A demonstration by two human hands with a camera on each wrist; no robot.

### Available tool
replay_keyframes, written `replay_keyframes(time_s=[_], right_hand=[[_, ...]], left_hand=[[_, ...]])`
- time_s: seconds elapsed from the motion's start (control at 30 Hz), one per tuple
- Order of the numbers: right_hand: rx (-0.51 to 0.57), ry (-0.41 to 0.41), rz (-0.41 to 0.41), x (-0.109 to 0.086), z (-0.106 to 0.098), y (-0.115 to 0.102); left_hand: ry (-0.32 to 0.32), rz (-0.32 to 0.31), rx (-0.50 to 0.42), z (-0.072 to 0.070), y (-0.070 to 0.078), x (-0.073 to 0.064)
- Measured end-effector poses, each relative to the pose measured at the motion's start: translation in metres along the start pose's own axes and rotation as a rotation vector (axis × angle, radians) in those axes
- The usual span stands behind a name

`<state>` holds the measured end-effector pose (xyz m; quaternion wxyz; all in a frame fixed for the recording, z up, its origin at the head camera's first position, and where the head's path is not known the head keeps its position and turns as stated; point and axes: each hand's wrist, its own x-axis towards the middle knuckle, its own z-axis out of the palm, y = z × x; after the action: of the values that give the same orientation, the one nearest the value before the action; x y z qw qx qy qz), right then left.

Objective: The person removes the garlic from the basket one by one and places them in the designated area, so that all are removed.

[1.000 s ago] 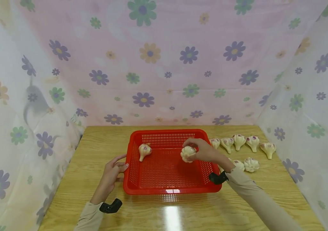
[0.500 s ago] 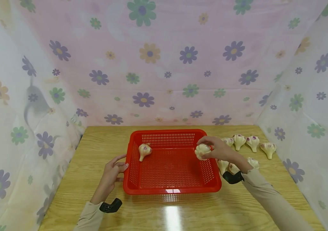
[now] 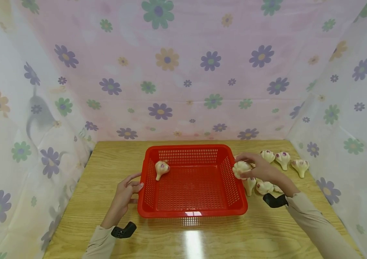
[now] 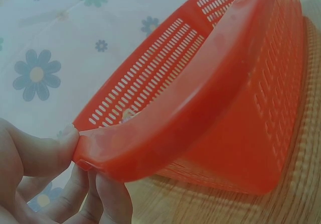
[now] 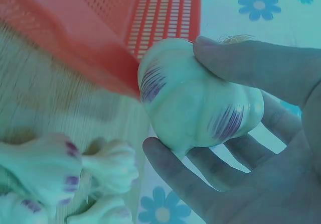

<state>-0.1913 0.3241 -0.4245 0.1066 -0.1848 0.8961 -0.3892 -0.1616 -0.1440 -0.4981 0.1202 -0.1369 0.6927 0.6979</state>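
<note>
My left hand [image 3: 124,192] pinches the left rim of a red plastic basket [image 3: 191,214] between thumb and fingers, as the left wrist view shows close up. At the basket's right rim, my right hand [image 3: 262,169] holds a garlic bulb [image 3: 241,169], cream with purple streaks. The right wrist view has this held garlic bulb [image 5: 185,96] between the thumb and the fingertips, raised near the basket's edge. One garlic bulb [image 3: 162,169] lies inside the basket at the left, its stem toward me.
To the right of the basket, several garlic bulbs [image 3: 283,159] lie in a back row on the wooden table [image 3: 118,154]. More bulbs [image 3: 264,187] lie nearer, partly under the right hand. Flowered cloth [image 3: 189,104] surrounds the table at the back and sides.
My right hand has carried the garlic bulb rightward, from inside the basket to its right rim. The left hand and the basket have stayed in place.
</note>
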Motion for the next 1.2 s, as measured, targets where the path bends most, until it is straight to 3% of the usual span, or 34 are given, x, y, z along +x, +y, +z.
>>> replay_keyframes(time_s=[1.2], right_hand=[[-0.001,0.048,0.133,-0.041,-0.037,0.045]], left_hand=[[0.010,-0.004,0.013,0.000,-0.001,0.000]])
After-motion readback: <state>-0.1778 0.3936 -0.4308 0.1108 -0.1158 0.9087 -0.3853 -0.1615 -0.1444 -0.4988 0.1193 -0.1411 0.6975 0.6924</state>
